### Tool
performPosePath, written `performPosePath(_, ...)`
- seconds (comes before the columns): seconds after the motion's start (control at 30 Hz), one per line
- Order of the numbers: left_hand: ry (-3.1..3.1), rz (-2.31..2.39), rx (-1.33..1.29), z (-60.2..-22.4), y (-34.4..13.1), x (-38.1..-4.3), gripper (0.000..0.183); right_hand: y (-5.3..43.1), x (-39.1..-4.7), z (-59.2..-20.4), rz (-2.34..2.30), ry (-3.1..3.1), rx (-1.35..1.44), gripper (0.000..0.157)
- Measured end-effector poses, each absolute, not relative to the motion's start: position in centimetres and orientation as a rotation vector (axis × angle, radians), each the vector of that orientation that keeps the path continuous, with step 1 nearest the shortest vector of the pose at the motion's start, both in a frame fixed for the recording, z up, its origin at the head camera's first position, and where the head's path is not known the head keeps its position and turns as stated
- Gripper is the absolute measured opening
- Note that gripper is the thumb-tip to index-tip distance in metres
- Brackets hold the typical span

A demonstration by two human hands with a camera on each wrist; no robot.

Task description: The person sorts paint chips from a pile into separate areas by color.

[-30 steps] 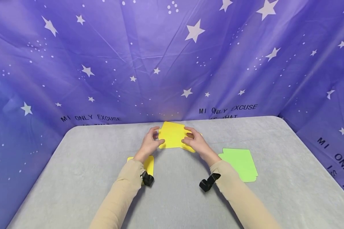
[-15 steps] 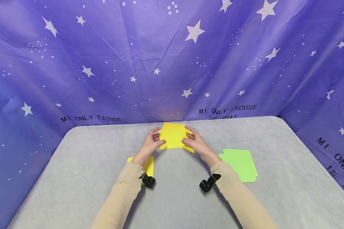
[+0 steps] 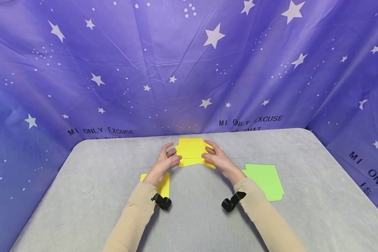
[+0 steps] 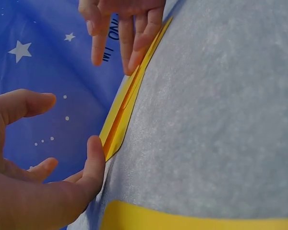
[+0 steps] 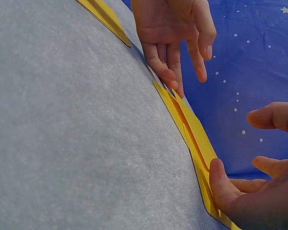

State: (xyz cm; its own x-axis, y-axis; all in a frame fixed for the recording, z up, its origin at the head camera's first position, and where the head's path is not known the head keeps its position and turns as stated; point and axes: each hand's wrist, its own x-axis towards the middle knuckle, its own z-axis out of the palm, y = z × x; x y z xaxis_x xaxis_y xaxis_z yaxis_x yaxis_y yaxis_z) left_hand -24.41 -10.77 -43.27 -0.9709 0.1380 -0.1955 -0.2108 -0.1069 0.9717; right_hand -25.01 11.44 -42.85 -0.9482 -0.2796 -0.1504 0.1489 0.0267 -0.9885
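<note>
In the head view, several overlapping yellow cards [image 3: 190, 148] lie at the table's far edge. The top card's near edge sits slightly above the sheet below, and both wrist views show a narrow gap between them. My left hand [image 3: 163, 162] is at their left side with fingers spread, its thumb [image 4: 93, 165] right at the cards' edge. On the opposite side, my right hand [image 3: 219, 161] has its fingers apart, and its thumb [image 5: 221, 184] meets the yellow edge. Another yellow card [image 3: 164, 185] lies under my left wrist, partly hidden by it.
A pile of green cards [image 3: 266, 182] lies on the right, partly covered by my right sleeve. The grey table [image 3: 195, 220] ends at a purple star-printed curtain [image 3: 176, 87] behind the yellow cards. Each wrist carries a small black camera.
The top yellow card has shifted toward me and lies differently, so a strip of the sheet below shows at its near edge. My left hand's fingers have parted slightly from the cards.
</note>
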Motion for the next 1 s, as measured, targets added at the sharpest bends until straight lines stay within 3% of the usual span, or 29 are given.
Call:
performPosePath(0.6, 1.911, 2.141, -0.150, -43.3, -10.7, -23.0, 0.069, 11.5, -23.9, -42.5, -1.942, 2.055, -0.040, 0.069)
performPosePath(1.0, 1.980, 2.111, -0.026, -43.6, -10.1, -22.1, 0.054, 11.7, -23.0, -43.0, -1.916, 2.127, -0.008, 0.068)
